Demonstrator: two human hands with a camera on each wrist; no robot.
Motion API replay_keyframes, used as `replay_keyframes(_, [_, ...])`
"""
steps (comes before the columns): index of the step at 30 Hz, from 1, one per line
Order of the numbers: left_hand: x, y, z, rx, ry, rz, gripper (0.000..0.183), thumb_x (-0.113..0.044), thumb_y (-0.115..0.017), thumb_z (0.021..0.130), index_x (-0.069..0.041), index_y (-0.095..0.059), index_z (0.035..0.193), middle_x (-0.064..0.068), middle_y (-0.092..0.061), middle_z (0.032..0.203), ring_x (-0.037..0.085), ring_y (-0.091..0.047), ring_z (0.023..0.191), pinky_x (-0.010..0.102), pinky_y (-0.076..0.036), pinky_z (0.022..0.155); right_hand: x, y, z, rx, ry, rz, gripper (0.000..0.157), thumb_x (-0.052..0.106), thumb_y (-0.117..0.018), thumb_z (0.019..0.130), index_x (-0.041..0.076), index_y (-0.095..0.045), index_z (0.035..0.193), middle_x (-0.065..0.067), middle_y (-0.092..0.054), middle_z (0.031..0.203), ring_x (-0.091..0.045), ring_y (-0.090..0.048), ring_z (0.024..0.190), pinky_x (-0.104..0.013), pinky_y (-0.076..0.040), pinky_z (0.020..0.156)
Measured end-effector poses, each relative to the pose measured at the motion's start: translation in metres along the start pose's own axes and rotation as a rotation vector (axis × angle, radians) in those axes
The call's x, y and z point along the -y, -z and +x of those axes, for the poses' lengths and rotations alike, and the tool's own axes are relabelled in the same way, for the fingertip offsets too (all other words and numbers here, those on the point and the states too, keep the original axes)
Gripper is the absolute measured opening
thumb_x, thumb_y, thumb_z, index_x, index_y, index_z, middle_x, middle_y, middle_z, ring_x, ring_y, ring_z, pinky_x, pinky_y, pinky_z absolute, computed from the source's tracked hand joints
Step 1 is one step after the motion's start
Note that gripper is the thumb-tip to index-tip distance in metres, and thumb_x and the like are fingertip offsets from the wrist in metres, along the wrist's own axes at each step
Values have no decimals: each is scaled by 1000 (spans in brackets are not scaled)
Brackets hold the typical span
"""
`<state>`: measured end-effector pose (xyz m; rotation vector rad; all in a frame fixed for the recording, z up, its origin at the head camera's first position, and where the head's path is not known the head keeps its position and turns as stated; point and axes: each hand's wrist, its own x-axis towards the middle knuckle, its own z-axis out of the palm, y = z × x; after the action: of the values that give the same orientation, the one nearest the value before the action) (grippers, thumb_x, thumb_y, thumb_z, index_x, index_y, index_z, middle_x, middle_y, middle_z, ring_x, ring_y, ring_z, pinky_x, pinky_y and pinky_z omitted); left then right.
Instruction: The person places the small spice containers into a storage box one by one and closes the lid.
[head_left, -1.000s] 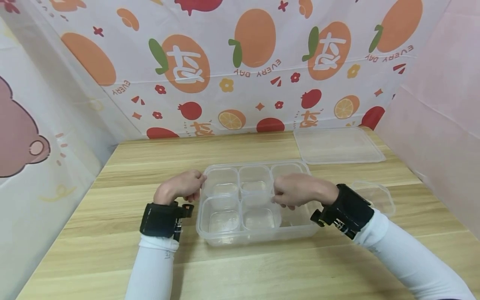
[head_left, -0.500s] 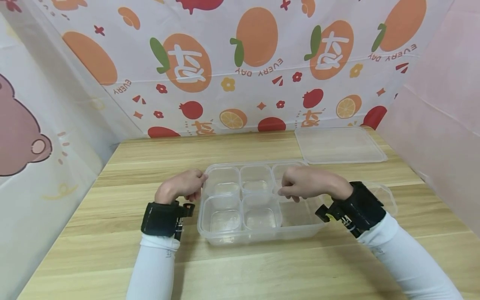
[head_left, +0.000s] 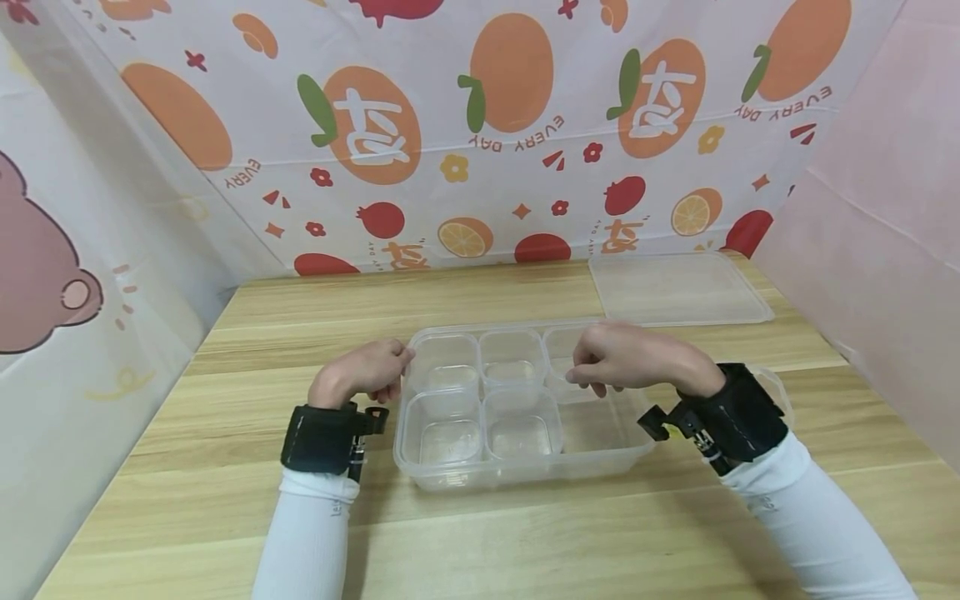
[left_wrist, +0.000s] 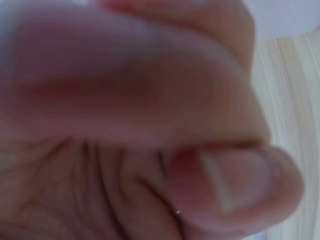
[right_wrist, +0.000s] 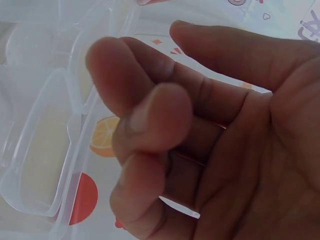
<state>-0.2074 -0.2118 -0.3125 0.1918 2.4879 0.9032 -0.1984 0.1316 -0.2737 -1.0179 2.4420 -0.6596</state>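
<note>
A clear plastic box [head_left: 525, 471] stands on the table with several small clear tubs inside, among them the front middle tub [head_left: 522, 429] and the back right tub [head_left: 558, 343]. The box's front right part shows its bare bottom. My left hand [head_left: 367, 371] is at the box's left rim, its fingers curled; in the left wrist view the thumb [left_wrist: 240, 180] lies against the index finger, with nothing seen between them. Over the back right tub, partly covering it, hovers my right hand [head_left: 630, 358]. Its fingers [right_wrist: 145, 185] are loosely bent, thumb apart, holding nothing.
A large flat clear lid [head_left: 678, 287] lies at the table's back right. Right of the box, a smaller clear lid [head_left: 772, 387] is partly hidden behind my right wrist. A fruit-print curtain [head_left: 450, 125] hangs behind the wooden table [head_left: 480, 542].
My right hand has moved right, away from the front middle tub, uncovering that tub's corner and more of the box's bare bottom. The left hand stays at the left rim.
</note>
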Motion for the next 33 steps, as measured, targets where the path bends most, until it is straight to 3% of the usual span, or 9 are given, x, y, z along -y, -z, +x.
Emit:
replay_keyframes(14, [0, 0, 0, 1, -5, 6, 31, -14, -32, 112, 1, -52, 94, 5, -51, 66, 16, -48, 57, 28, -41, 58, -2, 11, -16, -93, -52, 40, 20, 9, -65, 98, 8, -73, 80, 2, -59, 64, -13, -50, 56, -27, -42, 55])
replay_keyframes(33, [2, 0, 0, 1, -16, 12, 31, -14, -32, 112, 2, -53, 96, 5, -51, 66, 16, -48, 57, 29, -41, 58, -10, 13, -34, -204, -23, 125, 12, 8, -65, 98, 7, -73, 89, 1, -61, 69, -16, -52, 56, -25, -37, 51])
